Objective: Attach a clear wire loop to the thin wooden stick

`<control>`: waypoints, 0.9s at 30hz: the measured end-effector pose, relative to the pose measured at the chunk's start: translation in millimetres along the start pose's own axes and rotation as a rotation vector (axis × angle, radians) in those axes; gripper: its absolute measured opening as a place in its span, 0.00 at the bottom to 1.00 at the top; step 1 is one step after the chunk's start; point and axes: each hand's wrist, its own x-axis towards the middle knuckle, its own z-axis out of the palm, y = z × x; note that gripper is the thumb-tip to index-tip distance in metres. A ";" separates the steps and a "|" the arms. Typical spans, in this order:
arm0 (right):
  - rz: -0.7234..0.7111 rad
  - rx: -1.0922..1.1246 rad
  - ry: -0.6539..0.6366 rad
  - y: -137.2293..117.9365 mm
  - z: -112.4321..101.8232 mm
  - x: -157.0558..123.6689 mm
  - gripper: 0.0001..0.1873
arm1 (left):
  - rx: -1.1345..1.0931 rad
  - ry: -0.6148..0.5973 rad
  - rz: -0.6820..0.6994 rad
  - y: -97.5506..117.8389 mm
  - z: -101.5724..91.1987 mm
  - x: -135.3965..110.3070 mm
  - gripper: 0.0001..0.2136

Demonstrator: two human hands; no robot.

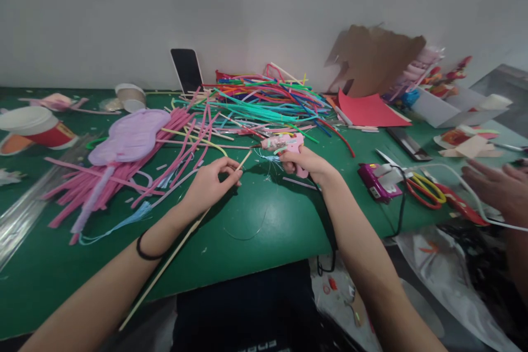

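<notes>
My left hand (pixel 212 179) is closed in a pinch on a long thin wooden stick (pixel 177 247) that runs from below my forearm up to a tip near the glue gun's nozzle. My right hand (pixel 307 162) is wrapped round a pink hot glue gun (pixel 284 144), its nozzle pointing left toward the stick's tip. Both hands hover just above the green table (pixel 256 225). A black cord (pixel 330 253) drops from the gun over the table's front edge.
A pile of coloured straws (pixel 264 99) lies behind the hands, with pink straws (pixel 124 176) and a lilac cut-out shape (pixel 132 135) to the left. A magenta glue gun (pixel 377 181) and scissors (pixel 424 190) lie at the right, near another person's hand (pixel 497 190). A phone (pixel 187 70) leans on the wall.
</notes>
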 end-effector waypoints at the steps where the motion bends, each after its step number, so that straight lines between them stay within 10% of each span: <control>1: -0.007 0.050 -0.030 0.3 0.3 0.4 0.15 | -0.019 0.015 0.005 0.7 -0.1 -0.3 0.09; 27: 0.014 0.123 -0.099 0.1 0.5 -1.1 0.15 | -0.078 0.126 0.026 3.5 -1.5 -3.3 0.09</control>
